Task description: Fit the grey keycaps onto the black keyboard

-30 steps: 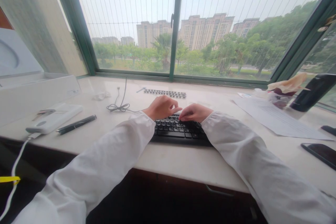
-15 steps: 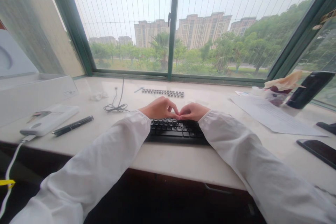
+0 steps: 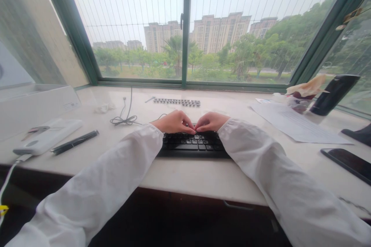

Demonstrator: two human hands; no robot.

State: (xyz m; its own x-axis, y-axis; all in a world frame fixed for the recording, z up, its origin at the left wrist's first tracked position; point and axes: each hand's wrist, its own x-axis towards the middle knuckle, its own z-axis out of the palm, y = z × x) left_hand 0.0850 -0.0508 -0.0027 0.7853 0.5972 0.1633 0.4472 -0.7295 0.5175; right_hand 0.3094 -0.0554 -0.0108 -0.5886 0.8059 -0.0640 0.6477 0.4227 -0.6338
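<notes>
A black keyboard (image 3: 188, 148) lies near the sill's front edge, its rear keys covered by my hands. My left hand (image 3: 176, 122) is over its upper middle, thumb and fingers pinched together just above the keys. Close beside it, my right hand (image 3: 212, 122) is pinched too, with its fingertips almost meeting the left ones. Whatever the fingertips hold, if anything, is too small and hidden to make out. Behind the hands, several small keycaps (image 3: 176, 102) are lined up in rows on the white surface, and a thin stick-like tool (image 3: 150, 99) lies at their left end.
To the left are a coiled cable (image 3: 124, 119), a black pen (image 3: 75, 142), a white power bank (image 3: 48, 136) with keys on it, and a white box (image 3: 37, 102). Paper sheets (image 3: 298, 121), a phone (image 3: 349, 164) and a dark upright object (image 3: 334, 94) are on the right.
The view has shifted slightly to the right. My fingertips, touching before, are now a little apart and lower, close to the keys.
</notes>
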